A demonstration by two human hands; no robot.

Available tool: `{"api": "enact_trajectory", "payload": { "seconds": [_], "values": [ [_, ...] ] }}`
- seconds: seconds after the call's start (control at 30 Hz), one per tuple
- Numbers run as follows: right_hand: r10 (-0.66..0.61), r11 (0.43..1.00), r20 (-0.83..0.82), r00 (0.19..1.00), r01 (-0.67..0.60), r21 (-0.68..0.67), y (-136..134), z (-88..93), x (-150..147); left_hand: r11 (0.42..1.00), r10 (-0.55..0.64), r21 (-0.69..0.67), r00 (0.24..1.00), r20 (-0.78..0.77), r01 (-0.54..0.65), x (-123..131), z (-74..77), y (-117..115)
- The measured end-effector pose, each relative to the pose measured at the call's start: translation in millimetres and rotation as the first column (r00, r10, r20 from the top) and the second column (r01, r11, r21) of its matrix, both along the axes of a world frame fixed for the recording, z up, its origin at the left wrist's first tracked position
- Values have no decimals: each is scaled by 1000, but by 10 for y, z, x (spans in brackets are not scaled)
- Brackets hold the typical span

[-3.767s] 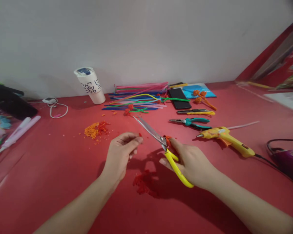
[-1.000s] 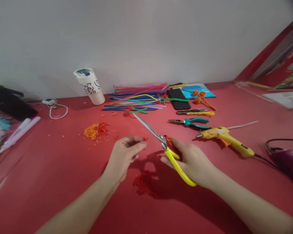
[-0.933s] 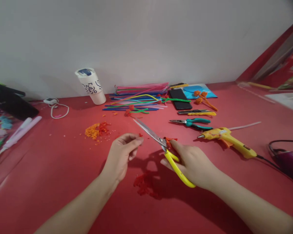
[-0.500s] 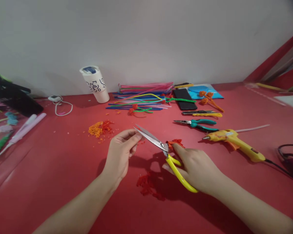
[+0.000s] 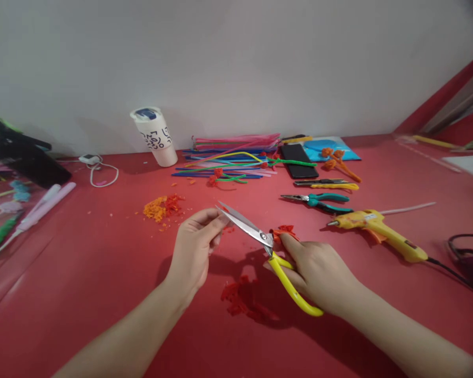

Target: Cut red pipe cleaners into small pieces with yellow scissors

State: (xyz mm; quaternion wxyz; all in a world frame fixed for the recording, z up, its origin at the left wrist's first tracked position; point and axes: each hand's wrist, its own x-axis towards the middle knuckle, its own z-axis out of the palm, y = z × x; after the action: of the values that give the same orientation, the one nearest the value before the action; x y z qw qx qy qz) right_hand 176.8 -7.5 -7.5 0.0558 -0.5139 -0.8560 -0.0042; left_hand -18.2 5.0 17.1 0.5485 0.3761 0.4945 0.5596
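Yellow-handled scissors (image 5: 264,236) held above the table (image 5: 82,289), gripped in R hand (image 5: 315,268); blades slightly parted, tips aimed fwd-L. Red-orange bundle (image 5: 286,231) at R index fingertip, just beside scissors' pivot. L hand (image 5: 197,241) pinched shut at scissors' tips, thumb to index, w/ tiny red bit (image 5: 225,209) showing there; exact grip on it too small to tell. Red scraps (image 5: 238,299) on table, just this side of scissors. Pile of orange & red fluff (image 5: 155,209) L of scissors' tips. Thin coloured stems (image 5: 228,142) bunched beyond scissors, some w/ red heads; white tumbler (image 5: 165,155) farther L of scissors, standing nr wall. Fwd-R of scissors: phone (image 5: 298,161), cutter (image 5: 333,186), teal pliers (image 5: 313,199). Yellow glue gun (image 5: 378,228) R of scissors, past R hand, pale stick out its back.
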Motion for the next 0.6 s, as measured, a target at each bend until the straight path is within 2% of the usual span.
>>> {"api": "enact_trajectory", "payload": {
  "seconds": [0.6],
  "values": [
    [13,997,21,1000,-14,73,0,-36,20,1000,-10,22,1000,-3,10,-3,4,-6]
  ]
}}
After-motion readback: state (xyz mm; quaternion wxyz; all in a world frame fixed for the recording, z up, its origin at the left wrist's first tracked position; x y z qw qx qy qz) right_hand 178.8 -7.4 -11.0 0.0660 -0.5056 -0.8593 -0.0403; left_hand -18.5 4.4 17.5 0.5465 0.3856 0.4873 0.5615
